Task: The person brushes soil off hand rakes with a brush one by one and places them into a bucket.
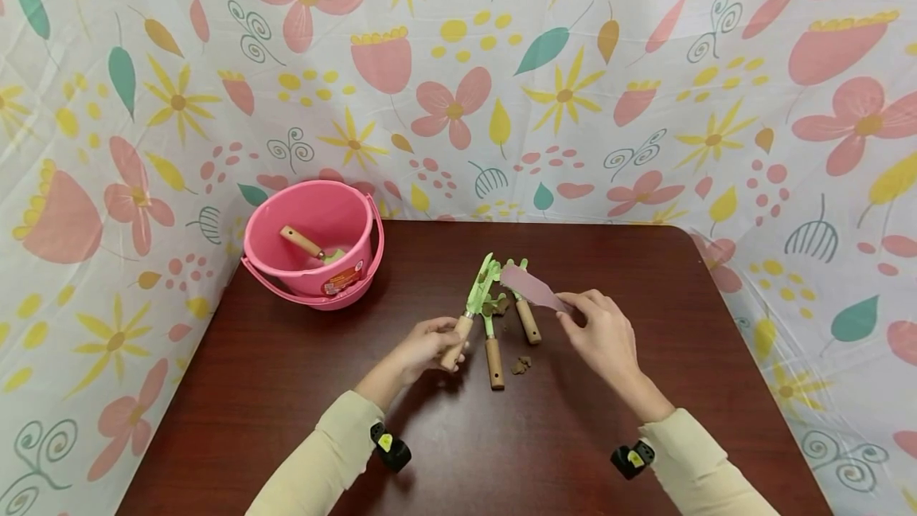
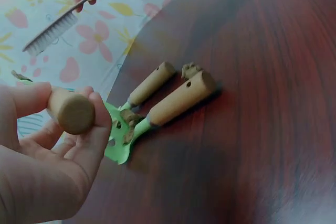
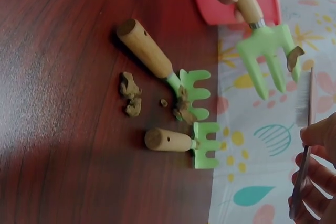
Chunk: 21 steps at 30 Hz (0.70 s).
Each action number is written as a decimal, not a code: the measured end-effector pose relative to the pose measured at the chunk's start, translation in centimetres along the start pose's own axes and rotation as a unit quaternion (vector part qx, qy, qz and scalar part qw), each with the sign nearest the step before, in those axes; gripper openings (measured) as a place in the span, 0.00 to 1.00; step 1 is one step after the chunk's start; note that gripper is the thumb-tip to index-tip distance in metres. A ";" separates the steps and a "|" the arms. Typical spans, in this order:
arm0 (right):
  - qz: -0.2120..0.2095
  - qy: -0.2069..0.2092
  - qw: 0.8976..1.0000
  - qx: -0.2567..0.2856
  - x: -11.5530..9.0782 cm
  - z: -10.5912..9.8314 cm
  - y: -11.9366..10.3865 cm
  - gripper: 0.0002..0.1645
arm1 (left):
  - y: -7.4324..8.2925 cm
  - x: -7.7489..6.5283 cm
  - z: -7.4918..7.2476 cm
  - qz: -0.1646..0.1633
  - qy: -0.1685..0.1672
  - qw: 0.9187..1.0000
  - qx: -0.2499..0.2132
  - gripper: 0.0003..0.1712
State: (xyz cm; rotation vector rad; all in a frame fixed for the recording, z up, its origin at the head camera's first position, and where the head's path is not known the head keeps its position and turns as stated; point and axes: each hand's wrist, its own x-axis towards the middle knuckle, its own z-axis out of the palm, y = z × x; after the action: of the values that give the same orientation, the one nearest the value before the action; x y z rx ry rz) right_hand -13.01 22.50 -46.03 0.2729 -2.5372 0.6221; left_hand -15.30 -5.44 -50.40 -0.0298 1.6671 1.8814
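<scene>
My left hand (image 1: 428, 347) grips the wooden handle of a green hand fork (image 3: 262, 51), raised over the table with its tines pointing away. A brown clump (image 3: 294, 59) sticks to one outer tine. My right hand (image 1: 602, 333) holds a pinkish brush (image 1: 528, 287) by its handle, its white bristles facing the fork; in the right wrist view they are close to the tines, and whether they touch I cannot tell. Below lie two small green rakes with wooden handles, one nearer the middle (image 1: 495, 361) with brown clumps on its head, the other (image 1: 528, 321) to its right.
A pink bucket (image 1: 318, 209) stands at the back left, its handle hanging down. Inside lies another wooden-handled tool (image 1: 302, 242). Loose brown clumps (image 1: 521, 365) lie on the dark wooden table (image 1: 458, 452). A flowered cloth (image 1: 458, 38) hangs behind the table.
</scene>
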 end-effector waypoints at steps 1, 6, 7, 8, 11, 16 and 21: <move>-0.002 -0.001 1.000 0.002 0.0 0.1 -0.1 0.16 | -0.1 0.0 0.1 -0.001 -0.005 1.000 -0.012 0.24; -0.010 -0.012 1.000 0.010 -0.1 0.6 -0.9 0.16 | -0.4 -0.2 0.6 0.000 -0.028 0.997 -0.071 0.24; -0.012 -0.015 1.000 0.011 -0.1 0.7 -1.1 0.16 | -0.4 -0.2 0.6 0.002 -0.034 0.996 -0.079 0.24; -0.014 -0.018 1.000 0.012 -0.1 0.8 -1.2 0.16 | -0.4 -0.3 0.7 0.003 -0.039 0.995 -0.087 0.24; -0.022 -0.024 0.999 0.017 -0.2 1.2 -1.7 0.17 | -0.7 -0.3 0.9 0.010 -0.056 0.993 -0.105 0.24; -0.041 -0.026 0.998 0.026 -0.2 1.8 -2.4 0.17 | -1.1 -0.2 1.2 0.011 -0.078 0.986 -0.147 0.24; -0.058 -0.033 0.997 0.036 0.0 2.2 -3.1 0.17 | -1.4 -0.1 1.4 0.008 -0.105 0.978 -0.180 0.26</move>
State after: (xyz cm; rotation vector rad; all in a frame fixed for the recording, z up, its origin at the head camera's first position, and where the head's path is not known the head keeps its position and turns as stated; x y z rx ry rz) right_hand -13.00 18.77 -46.61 0.4700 -2.5443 0.6709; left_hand -14.07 -4.14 -51.34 0.0323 1.1767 2.0962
